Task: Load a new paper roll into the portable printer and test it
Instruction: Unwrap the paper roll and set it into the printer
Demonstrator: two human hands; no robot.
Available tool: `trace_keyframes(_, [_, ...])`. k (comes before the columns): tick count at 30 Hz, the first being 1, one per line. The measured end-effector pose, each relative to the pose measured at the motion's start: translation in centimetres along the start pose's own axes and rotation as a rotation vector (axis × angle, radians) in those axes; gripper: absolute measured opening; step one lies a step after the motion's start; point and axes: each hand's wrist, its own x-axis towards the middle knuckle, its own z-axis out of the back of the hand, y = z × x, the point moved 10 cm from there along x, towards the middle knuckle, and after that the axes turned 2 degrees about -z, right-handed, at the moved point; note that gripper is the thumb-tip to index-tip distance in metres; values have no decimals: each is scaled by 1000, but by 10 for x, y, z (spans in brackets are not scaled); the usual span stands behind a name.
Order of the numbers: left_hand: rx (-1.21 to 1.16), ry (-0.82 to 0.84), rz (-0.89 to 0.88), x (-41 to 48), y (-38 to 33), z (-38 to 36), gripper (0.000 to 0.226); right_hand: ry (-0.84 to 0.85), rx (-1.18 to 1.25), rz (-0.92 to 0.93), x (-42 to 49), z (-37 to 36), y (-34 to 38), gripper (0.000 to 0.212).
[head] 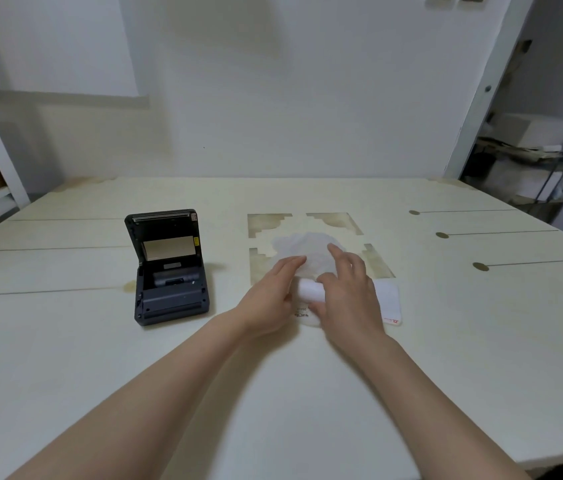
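A dark portable printer (169,271) stands on the pale table (65,358) at centre left, its lid tipped up and the paper bay bare. To its right a white paper roll (310,292) lies on its side inside a thin clear plastic wrapper (307,245). My left hand (268,297) rests on the roll's left end, fingers stretched onto the wrapper. My right hand (349,292) covers the roll's right end, its thumb on the roll and its fingers pinching the wrapper. Part of the roll is hidden under my right hand.
A flat white packet (389,301) with a red mark lies just right of my right hand. Brown stained patches (266,221) mark the table behind the wrapper. A wall stands behind the table, and shelves (529,174) sit at far right.
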Motion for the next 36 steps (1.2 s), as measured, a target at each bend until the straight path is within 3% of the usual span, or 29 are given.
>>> trace_keyframes(6, [41,-20,20,-6,1,4,78,-336,257,35,-10,44,0,32])
trace_keyframes(10, [180,13,-21,-11,-8,-3,69,-386,357,116,-16,57,15,38])
trace_keyframes(15, [397,-75,25,-16,-11,8,46,-408,422,174,-23,61,28,38])
trace_keyframes(21, [57,-286,-138,-18,-9,34,42,-465,444,148,-25,68,32,40])
trace_keyframes(25, [-432,-544,82,-52,6,72,33,-492,423,110,-24,63,34,44])
trace_keyframes(28, [-879,-466,205,-59,6,72,32,-478,394,139,-24,57,47,42])
trace_keyframes(31, [-885,-387,192,-62,-1,74,26,-447,376,161,-23,50,61,42])
trace_keyframes(36, [-800,-431,173,-75,13,85,14,-295,501,213,-20,38,73,36])
